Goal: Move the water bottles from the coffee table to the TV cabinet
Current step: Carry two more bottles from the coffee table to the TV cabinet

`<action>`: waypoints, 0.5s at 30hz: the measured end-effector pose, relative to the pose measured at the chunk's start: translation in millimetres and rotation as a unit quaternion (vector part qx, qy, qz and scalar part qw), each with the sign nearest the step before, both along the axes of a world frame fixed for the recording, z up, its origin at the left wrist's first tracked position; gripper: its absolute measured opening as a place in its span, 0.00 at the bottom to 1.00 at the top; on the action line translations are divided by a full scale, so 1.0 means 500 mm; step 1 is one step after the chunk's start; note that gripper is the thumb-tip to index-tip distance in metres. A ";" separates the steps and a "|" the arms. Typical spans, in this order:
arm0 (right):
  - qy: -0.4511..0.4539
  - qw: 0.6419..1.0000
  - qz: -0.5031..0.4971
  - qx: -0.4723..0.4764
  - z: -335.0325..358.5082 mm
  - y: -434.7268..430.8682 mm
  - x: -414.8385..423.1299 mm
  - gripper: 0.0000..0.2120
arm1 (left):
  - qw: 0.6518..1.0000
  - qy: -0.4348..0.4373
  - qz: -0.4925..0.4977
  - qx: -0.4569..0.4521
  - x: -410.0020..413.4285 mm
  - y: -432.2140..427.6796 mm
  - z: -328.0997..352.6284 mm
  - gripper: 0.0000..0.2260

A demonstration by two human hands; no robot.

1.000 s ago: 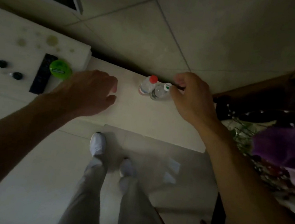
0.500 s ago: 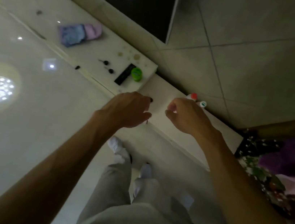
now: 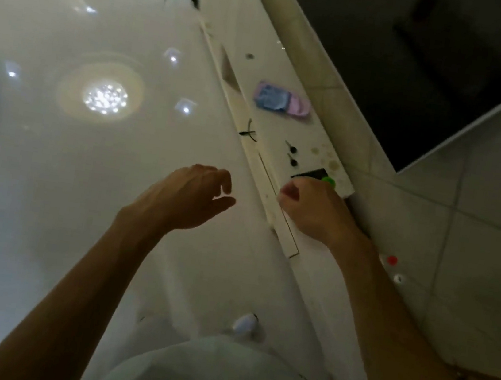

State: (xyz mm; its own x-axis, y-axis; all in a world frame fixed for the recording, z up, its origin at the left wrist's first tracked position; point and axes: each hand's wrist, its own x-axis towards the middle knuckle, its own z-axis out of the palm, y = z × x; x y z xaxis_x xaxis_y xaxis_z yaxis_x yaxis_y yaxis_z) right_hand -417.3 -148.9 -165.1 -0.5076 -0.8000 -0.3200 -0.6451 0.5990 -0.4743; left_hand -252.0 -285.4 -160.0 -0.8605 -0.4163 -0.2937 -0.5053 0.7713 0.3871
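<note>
Two small clear water bottles stand close together on the white TV cabinet (image 3: 268,147) at the right, mostly hidden behind my right forearm. One has a red cap (image 3: 391,260), the other a white cap with green (image 3: 398,278). My right hand (image 3: 313,211) hovers over the cabinet's front edge, fingers curled loosely, holding nothing. Over the glossy floor to the left of the cabinet, my left hand (image 3: 190,197) is held out with fingers apart and empty. Both hands are clear of the bottles.
On the cabinet lie a blue and pink cloth (image 3: 279,100), two small black knobs (image 3: 292,155), a black remote (image 3: 311,174) and a green lid (image 3: 328,181). A dark TV screen (image 3: 420,68) hangs above. A ceiling lamp reflects in the floor (image 3: 104,98). A white shoe (image 3: 245,322) shows below.
The view has swung left, away from the bottles. My right hand let go of the bottle and both hands drew back from the cabinet, the left now over the floor.
</note>
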 end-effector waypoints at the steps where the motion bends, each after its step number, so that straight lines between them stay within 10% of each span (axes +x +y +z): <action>1: 0.005 1.000 0.020 -0.004 0.006 -0.034 0.034 0.11 | 1.000 -0.005 0.017 0.002 0.042 -0.019 0.002 0.14; 15: 0.038 0.947 0.319 -0.026 -0.005 -0.434 0.578 0.11 | 0.951 0.011 0.310 -0.014 0.645 -0.183 -0.004 0.12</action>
